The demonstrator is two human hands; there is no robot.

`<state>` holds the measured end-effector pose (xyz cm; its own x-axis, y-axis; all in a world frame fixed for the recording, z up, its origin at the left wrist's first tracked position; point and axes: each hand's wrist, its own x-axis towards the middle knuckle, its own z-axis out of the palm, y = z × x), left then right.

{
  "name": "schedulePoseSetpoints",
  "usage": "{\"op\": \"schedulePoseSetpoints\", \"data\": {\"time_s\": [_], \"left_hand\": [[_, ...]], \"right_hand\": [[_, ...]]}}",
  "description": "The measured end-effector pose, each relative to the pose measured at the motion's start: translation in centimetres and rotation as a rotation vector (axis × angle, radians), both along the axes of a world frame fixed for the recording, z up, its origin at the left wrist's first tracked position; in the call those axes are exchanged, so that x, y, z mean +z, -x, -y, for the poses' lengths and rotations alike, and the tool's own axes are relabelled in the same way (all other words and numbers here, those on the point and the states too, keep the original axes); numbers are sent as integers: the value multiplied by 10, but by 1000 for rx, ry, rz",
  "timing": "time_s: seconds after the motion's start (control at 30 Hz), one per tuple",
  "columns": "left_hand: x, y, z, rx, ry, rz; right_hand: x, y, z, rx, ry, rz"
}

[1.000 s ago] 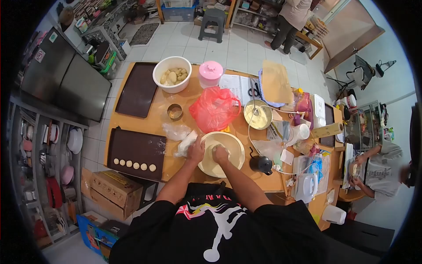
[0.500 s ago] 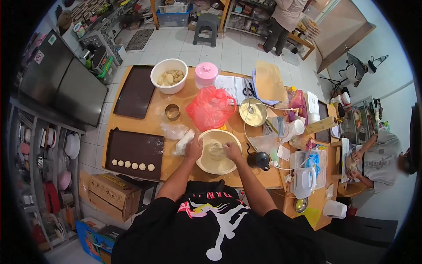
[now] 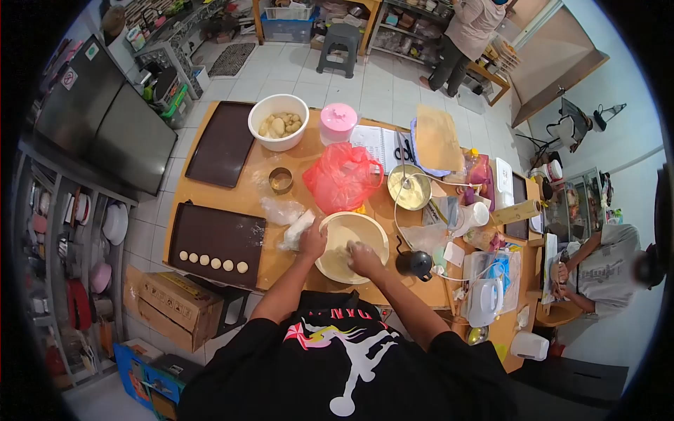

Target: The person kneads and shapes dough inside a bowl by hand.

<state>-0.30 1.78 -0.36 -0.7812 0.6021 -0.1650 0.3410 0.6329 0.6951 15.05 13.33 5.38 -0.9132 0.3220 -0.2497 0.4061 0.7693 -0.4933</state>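
Drawn a little backward inside round cream plastic bowl (image 3: 361,230) with right hand (image 3: 363,260), curled but cannot tell on what, and holding bowl's edge with left hand (image 3: 313,241), apart, with six small pale dough balls (image 3: 216,264) already on dark-brown rectangular tray (image 3: 217,233) leftward, bowl work seemingly unfinished.

1 grey stool (image 3: 341,43) and 1 mat (image 3: 233,60) rest on white tiles (image 3: 291,74).

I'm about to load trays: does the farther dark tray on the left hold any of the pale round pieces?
No, all six pale round pieces lie in a row on the nearer dark tray.
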Motion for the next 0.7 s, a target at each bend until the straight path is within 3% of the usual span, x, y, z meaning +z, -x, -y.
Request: {"op": "schedulePoseSetpoints", "data": {"time_s": [0.17,0.3,0.47,0.57,0.7], "left_hand": [[-6,1,-2,10,-59,2],[-5,0,0,-2,-39,0],[6,-1,-2,-7,-2,-15],[4,-1,1,-17,-14,-18],[14,2,-1,-17,-23,-30]], "right_hand": [[14,-19,7,153,-12,212],[-22,-25,42,83,-149,199],[-46,8,43,-12,48,286],[-57,21,55,-263,95,177],[-63,29,62,-390,127,182]]}}
